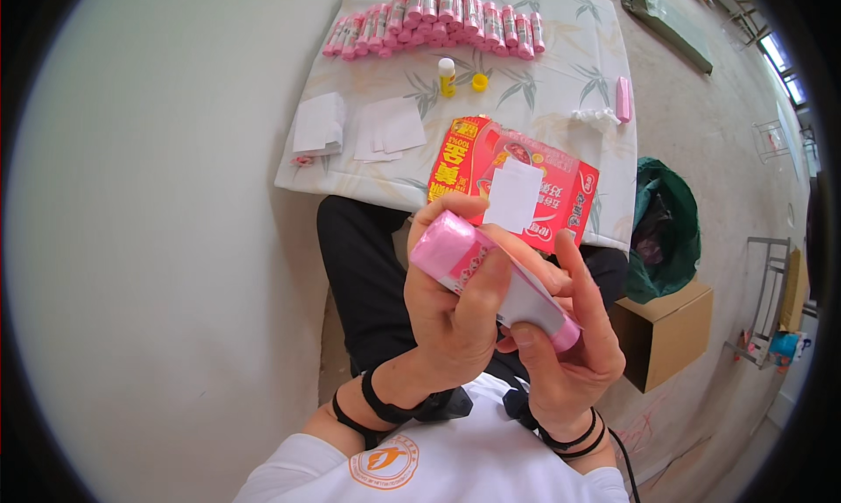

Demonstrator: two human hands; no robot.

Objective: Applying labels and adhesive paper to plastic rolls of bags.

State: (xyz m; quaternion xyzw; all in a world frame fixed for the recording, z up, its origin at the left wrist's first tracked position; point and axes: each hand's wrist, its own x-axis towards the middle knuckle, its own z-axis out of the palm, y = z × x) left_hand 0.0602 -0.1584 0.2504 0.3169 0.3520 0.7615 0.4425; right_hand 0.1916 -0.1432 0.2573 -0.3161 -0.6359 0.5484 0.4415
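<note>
A shiny pink plastic roll (442, 243) is held at a tilt above my lap, in front of the table. My left hand (451, 315) wraps its upper left end, thumb pressed on a printed paper label (526, 302) that curls around the roll. My right hand (574, 363) grips the lower right end, its thumb at the label's lower edge and its fingers behind. Just beyond my hands, a blank white paper slip (515, 195) lies on a flattened red carton (464, 157). Fingers partly hide the label.
On the leaf-patterned tablecloth (385, 78) are a stack of pink rolls (438, 17), an uncapped glue stick (447, 81), its yellow cap (479, 83) and white paper slips (390, 128). A folded paper stack (318, 124) sits left. A green bag (674, 258) and cardboard box (670, 332) stand right.
</note>
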